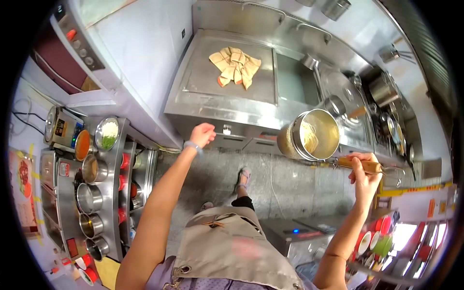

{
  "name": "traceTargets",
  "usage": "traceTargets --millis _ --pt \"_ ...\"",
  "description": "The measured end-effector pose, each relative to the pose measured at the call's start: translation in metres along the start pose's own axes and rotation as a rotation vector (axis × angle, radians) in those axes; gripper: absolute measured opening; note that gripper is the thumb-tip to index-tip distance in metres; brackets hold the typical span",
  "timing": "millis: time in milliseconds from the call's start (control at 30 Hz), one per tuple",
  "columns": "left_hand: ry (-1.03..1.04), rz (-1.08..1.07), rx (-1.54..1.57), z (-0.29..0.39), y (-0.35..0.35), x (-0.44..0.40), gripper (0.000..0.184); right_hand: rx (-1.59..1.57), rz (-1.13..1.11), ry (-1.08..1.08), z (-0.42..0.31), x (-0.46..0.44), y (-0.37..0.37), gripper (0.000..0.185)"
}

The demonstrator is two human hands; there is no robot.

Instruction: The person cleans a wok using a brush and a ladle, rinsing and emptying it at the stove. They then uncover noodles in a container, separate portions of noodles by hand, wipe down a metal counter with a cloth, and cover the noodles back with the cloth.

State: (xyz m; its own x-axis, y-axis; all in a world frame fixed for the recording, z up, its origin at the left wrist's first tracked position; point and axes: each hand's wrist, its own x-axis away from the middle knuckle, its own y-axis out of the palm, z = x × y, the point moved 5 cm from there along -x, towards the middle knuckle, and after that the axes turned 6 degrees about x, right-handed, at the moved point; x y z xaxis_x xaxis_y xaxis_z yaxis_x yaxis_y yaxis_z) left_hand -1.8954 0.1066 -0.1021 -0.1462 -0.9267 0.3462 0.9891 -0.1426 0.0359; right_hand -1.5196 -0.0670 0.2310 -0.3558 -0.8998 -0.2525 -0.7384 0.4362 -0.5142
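Note:
My right hand [366, 175] is wrapped round the wooden handle of a noodle strainer [331, 135], a deep perforated metal basket with a hook at the handle's end. Pale noodles [309, 137] lie inside against the basket's left wall. The strainer hangs over the floor in front of the steel counter, its opening tilted toward me. My left hand [203, 135] hovers over the floor near the counter's front, fingers curled in with nothing visible in them. A wristband circles that wrist.
A yellow cloth [235, 66] lies crumpled on the flat steel counter top [198, 84]. Right of it is a water-filled basin [296, 79], then pots and ladles. Metal pots [89, 198] and a bowl of chopped greens [107, 135] stand on the left-hand counter.

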Motion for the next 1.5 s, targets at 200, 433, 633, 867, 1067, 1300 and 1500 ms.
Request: traceTargets --millis 200,433,633,867,1067,1300,1500 --pt "0.141 0.334 -0.351 0.047 0.041 -0.171 0.044 -0.004 -0.141 -0.060 0.068 -0.132 0.052 0.003" --pt "-0.040 0.520 -0.810 0.109 0.078 -0.309 0.075 0.014 -0.146 0.024 0.125 -0.230 0.081 0.006" --pt "-0.198 0.443 -0.962 0.107 0.092 -0.391 0.086 -0.043 -0.104 0.011 0.147 -0.267 0.094 0.010" --pt "-0.319 0.353 -1.027 0.100 0.075 -0.434 0.049 -0.064 -0.103 0.081 0.160 -0.286 0.105 0.010" --pt "-0.281 0.269 -1.126 0.136 0.078 -0.415 0.038 -0.014 -0.055 0.108 0.149 -0.309 0.107 0.006" --pt "-0.255 0.184 -1.119 0.137 0.078 -0.370 0.035 0.050 0.033 0.012 0.104 -0.355 0.137 0.004" --pt "-0.214 0.153 -1.009 0.119 0.086 -0.302 0.032 -0.082 0.074 -0.131 0.073 -0.410 0.194 0.005"
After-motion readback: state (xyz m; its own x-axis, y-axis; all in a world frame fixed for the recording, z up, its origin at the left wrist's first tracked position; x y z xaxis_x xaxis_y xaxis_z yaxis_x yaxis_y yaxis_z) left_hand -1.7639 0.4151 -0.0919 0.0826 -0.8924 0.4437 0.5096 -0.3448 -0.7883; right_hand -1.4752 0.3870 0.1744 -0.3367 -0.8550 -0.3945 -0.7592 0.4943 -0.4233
